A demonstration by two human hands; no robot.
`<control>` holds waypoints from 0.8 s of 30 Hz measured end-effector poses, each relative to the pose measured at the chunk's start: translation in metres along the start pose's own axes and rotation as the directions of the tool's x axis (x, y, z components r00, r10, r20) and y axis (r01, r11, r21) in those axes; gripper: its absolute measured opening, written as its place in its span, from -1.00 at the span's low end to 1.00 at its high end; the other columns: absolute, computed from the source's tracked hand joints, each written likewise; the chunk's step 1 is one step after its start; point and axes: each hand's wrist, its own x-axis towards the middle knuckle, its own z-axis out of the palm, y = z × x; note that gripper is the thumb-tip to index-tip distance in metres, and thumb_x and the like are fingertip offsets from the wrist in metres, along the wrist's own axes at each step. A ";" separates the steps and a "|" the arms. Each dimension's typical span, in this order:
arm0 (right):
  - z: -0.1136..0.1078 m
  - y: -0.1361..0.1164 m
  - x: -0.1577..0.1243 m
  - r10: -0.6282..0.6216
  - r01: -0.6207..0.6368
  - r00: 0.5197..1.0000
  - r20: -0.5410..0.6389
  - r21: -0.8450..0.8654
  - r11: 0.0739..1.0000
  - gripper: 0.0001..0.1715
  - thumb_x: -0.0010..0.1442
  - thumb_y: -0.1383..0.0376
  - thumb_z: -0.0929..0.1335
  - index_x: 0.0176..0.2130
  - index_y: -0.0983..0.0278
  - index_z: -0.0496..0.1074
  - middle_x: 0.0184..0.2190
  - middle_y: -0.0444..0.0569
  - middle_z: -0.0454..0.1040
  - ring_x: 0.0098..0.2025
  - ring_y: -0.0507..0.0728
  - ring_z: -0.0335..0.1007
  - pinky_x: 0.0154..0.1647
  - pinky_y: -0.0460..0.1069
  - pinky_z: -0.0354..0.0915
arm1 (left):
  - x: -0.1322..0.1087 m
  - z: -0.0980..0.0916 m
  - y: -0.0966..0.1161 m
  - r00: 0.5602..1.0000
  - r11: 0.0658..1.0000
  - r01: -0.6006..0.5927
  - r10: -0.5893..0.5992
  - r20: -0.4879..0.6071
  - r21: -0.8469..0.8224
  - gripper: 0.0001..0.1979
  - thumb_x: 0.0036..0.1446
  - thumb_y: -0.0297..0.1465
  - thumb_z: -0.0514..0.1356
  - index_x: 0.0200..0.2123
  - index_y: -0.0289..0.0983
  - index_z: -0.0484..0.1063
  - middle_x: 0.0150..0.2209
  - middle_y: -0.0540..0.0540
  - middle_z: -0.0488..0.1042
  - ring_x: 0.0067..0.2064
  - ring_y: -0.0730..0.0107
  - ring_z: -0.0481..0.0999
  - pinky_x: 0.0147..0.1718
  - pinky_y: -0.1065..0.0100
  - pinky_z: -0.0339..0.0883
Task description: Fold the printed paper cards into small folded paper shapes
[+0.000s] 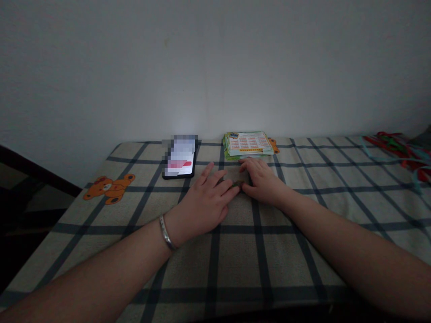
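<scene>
My left hand (208,197), with a silver bangle at its wrist, lies low over the checked cloth, palm down and fingers spread. Facing it, my right hand (262,181) is curved, thumb apart from the fingers. Between my left fingertips and right thumb is a small dark, greenish thing (238,183), partly covered; its kind is too small to make out. Both hands appear to touch it, neither closed round it. Just beyond my right fingertips sits a stack of printed cards (251,142) with small tables on them.
A lit phone (180,157), its screen partly blurred, lies beyond my left hand. The checked tablecloth (188,269) reaches a pale wall (208,67). Orange bear patches (109,188) mark the cloth. Red, green and light blue ribbon-like strips (400,152) lie heaped at the far right.
</scene>
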 end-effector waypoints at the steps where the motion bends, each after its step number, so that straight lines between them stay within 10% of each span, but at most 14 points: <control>1: 0.000 0.000 0.000 0.001 -0.001 1.000 0.005 0.000 1.000 -0.69 0.04 0.32 0.31 -0.16 0.22 0.24 0.00 0.11 0.36 0.11 0.29 0.22 0.08 0.19 0.18 | 0.000 0.000 0.000 1.000 1.000 0.004 -0.004 0.001 -0.002 -0.55 0.18 -0.37 0.13 0.15 -0.26 0.33 0.07 -0.09 0.44 0.22 0.03 0.21 0.32 -0.17 -0.23; 24: -0.007 -0.005 -0.001 -0.064 0.063 0.998 0.012 0.067 0.996 -0.85 0.12 0.35 0.31 -0.23 0.24 0.37 0.04 0.10 0.39 0.12 0.24 0.25 0.13 0.18 0.20 | -0.002 -0.001 -0.003 0.999 0.997 0.017 -0.021 -0.041 -0.080 -0.68 0.19 -0.41 0.12 0.02 -0.20 0.43 0.03 -0.14 0.43 0.19 0.09 0.24 0.27 -0.10 -0.02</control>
